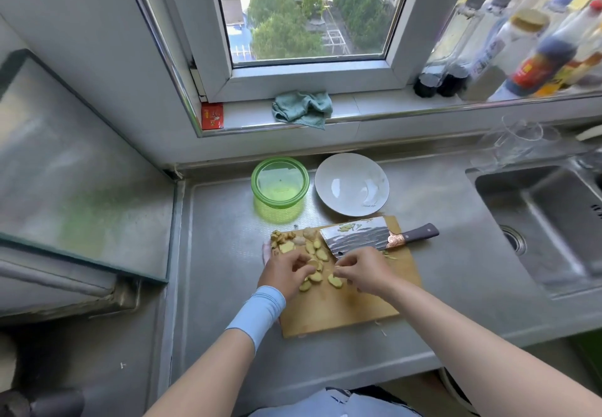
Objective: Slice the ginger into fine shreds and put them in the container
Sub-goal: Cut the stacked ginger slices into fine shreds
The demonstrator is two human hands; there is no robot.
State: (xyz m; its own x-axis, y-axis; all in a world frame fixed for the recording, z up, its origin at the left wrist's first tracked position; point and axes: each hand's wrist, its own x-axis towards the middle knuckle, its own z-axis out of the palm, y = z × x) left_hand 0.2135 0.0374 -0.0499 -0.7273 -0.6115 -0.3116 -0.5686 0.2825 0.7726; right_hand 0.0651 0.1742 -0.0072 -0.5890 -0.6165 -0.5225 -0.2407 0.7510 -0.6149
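on the wooden cutting board [342, 314], ginger slices [313, 253] lie scattered toward its far left corner. the left hand [282, 272] curls its fingers down over them; the right hand [365, 271] pinches one between thumb and fingertips. the cleaver [358, 237] lies flat just beyond, a few shreds on its blade. the green container [279, 188] stands behind the board, beside a white bowl [351, 183].

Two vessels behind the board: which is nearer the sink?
The white bowl. It sits right of the green tub, on the side toward the sink.
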